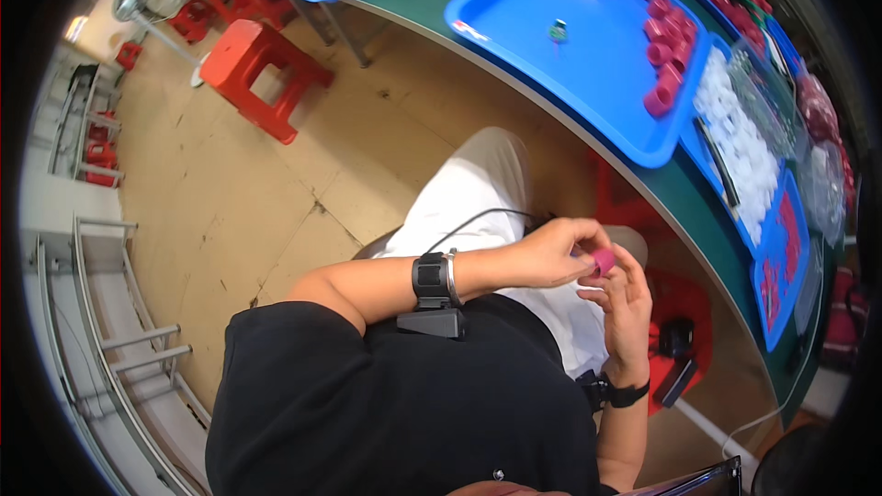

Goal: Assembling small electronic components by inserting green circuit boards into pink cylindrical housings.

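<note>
Above my lap, a small magenta plastic cylinder (603, 263) sits between my two hands. My left hand (562, 253) pinches it from the left with thumb and forefinger. Fingertips of my right hand (627, 294) close on it from the other side, its remaining fingers loosely bent. What lies inside the cylinder is too small to make out. On the green table beyond, a large blue tray (542, 64) carries many similar magenta cylinders (663, 41) along its far and right sides. A tiny green part (558, 31) lies by itself in that tray.
Right of the large tray, a blue tray holds white pieces (730, 129) and a black pen-like tool (717, 161). A smaller blue tray (770, 312) has thin pink parts. Clear plastic bags (822, 184) lie beyond. A red stool (253, 73) stands on the floor at left.
</note>
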A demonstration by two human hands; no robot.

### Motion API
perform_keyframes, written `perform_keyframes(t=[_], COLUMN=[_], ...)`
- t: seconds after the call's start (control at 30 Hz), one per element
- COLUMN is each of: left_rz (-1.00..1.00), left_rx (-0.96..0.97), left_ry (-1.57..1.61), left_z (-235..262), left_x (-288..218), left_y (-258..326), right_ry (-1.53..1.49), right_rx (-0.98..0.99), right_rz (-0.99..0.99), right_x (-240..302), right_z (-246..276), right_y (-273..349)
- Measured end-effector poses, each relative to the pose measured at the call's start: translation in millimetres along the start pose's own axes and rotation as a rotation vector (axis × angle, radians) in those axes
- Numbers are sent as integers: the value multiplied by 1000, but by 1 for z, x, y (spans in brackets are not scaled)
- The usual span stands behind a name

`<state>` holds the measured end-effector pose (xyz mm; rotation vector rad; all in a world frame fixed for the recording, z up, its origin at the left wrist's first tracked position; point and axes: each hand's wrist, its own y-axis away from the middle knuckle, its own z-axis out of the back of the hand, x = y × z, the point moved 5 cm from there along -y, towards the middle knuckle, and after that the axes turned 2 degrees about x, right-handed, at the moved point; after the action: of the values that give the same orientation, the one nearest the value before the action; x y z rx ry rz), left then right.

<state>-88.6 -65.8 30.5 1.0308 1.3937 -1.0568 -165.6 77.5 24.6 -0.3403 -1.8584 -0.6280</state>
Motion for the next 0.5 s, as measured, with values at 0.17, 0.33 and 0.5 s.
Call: perform_keyframes(t=[0.17, 0.33, 0.5], left_rz=[-167, -541, -616], left_rx=[-396, -940, -1330], left_ry=[180, 162, -64], left_z=[128, 326, 476], left_x=[-84, -132, -174], left_y=[1, 32, 59], right_ry=[217, 172, 213], right_rx=[-117, -167, -206], right_rz=[68, 44, 25], right_x=[10, 7, 5], right_z=[28, 44, 42], right_y=[5, 7, 4])
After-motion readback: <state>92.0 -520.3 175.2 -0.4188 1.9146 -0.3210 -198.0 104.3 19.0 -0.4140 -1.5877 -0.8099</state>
